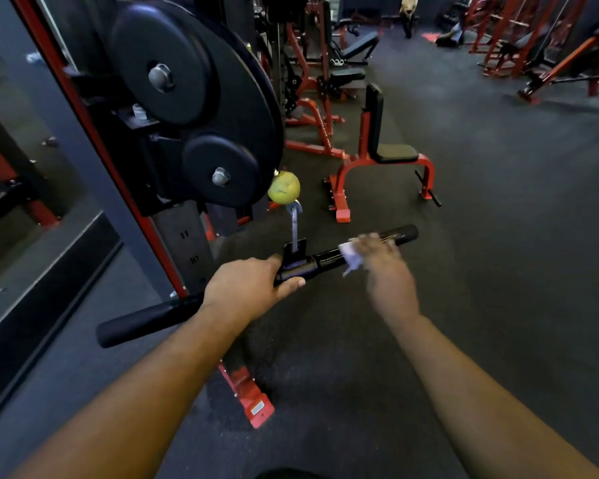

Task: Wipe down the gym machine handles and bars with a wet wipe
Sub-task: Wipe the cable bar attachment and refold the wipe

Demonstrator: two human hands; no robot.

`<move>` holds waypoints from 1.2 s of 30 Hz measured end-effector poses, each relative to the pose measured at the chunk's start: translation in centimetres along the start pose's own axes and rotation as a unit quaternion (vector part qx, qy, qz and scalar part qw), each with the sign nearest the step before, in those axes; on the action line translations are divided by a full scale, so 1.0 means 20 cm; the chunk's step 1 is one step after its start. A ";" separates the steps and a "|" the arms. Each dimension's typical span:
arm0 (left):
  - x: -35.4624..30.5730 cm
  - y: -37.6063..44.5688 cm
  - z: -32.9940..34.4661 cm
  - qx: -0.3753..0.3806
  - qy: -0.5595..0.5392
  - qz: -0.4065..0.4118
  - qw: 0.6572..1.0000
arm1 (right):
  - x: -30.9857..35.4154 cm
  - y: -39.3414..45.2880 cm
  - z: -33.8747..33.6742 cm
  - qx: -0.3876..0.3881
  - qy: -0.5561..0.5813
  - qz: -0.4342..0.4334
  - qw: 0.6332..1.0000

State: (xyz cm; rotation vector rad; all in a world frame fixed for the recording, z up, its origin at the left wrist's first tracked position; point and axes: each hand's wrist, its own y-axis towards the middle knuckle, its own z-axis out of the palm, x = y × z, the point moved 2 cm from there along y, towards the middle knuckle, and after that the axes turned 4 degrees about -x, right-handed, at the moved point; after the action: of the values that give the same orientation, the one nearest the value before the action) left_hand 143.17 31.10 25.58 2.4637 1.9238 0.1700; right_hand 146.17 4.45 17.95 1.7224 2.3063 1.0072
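At frame centre, the left hand [248, 283] grips the stiff, dangling cable bar [325, 261] near its swivel, steadying it; the blurred right hand [382, 259] presses a limp wet wipe [350, 257] around the grip.

A gym; red benches [382, 157] (weight plates [159, 60] too).

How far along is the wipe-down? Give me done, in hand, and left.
Done: nothing provable; no surface shows visible wetness. In hand: the left hand grips the black bar near its centre bracket while the blurred right hand presses the wet wipe on the bar's right half. Left: the left grip, at least.
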 end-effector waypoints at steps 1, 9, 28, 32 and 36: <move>0.00 0.00 0.00 0.001 0.002 0.003 1.000 | -0.10 0.02 -0.04 -0.007 -0.018 0.060 0.998; 0.02 -0.01 0.00 0.010 0.001 0.018 1.000 | 0.28 -0.03 0.03 -0.013 0.049 0.043 0.998; 0.01 -0.04 0.00 0.011 -0.012 0.021 1.000 | 0.34 -0.02 -0.04 0.034 0.005 -0.036 0.999; 0.02 -0.04 -0.01 0.006 -0.026 0.023 0.999 | -0.03 0.07 -0.14 0.012 -0.101 0.044 0.994; 0.01 -0.04 -0.01 0.012 -0.024 0.023 0.999 | -0.32 0.14 -0.21 0.027 -0.109 0.222 0.968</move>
State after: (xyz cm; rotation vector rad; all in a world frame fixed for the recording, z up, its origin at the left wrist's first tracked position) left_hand 142.40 31.51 25.75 2.5043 1.8611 0.0878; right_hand 149.02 -2.70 20.73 2.3058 1.8721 0.7592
